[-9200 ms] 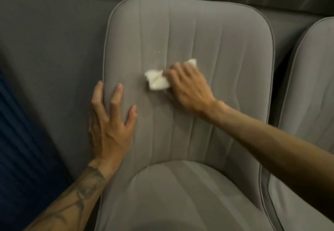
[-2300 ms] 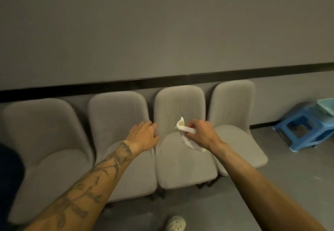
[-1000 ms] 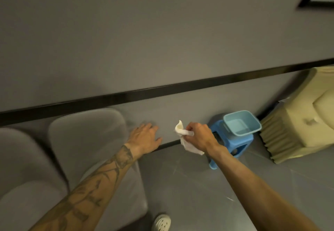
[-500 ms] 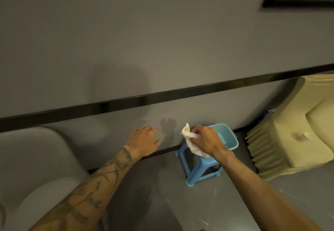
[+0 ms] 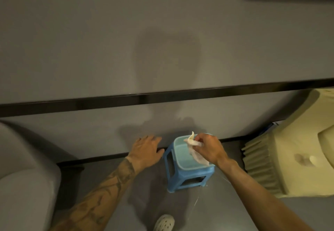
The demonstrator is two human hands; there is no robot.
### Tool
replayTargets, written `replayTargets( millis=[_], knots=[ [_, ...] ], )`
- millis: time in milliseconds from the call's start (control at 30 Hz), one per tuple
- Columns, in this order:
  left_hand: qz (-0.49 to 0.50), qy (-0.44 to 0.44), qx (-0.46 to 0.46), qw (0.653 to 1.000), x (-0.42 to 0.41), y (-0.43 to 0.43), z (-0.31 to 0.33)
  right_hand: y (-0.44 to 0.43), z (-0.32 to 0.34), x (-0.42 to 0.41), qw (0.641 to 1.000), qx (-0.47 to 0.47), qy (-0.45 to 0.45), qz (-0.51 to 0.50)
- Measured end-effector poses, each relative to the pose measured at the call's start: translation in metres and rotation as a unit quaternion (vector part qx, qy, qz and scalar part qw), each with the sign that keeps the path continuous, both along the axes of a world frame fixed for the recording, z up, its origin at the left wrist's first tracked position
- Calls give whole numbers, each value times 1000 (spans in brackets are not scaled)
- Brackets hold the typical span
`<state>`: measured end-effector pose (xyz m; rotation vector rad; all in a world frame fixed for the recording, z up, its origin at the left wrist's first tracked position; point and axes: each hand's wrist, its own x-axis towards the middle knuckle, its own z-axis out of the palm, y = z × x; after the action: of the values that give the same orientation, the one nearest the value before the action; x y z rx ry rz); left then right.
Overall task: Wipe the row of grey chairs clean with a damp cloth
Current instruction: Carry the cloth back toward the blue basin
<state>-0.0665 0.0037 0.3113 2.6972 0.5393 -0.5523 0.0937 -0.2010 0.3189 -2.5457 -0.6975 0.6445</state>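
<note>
Fingers [image 5: 198, 138] of the right hand [image 5: 209, 149] are pinched on a white cloth [image 5: 196, 152], which hangs crumpled from the grip directly over a pale blue basin [image 5: 178, 155]. The basin sits on a blue plastic stool [image 5: 188, 174] standing on the floor against the wall. The left hand [image 5: 146, 149] is empty, fingers loosely spread, held in the air just beside the stool. One grey chair [image 5: 25, 176] shows at the left edge, well apart from both hands; the remainder of the row is out of view. Whether the basin holds water cannot be told. Assessment: wiping is paused and the step in hand appears to be re-wetting or rinsing the cloth. The next move calls for lowering the cloth into the basin, wringing it with both hands so it is damp and not dripping, then turning toward the chairs.
</note>
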Motion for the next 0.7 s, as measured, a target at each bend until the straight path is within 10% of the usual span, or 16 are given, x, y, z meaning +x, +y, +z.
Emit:
replayTargets(
  millis=[700],
  knots=[
    [112, 108, -1, 988, 107, -38, -297, 23, -339, 169, 990, -57, 28, 125]
  ],
)
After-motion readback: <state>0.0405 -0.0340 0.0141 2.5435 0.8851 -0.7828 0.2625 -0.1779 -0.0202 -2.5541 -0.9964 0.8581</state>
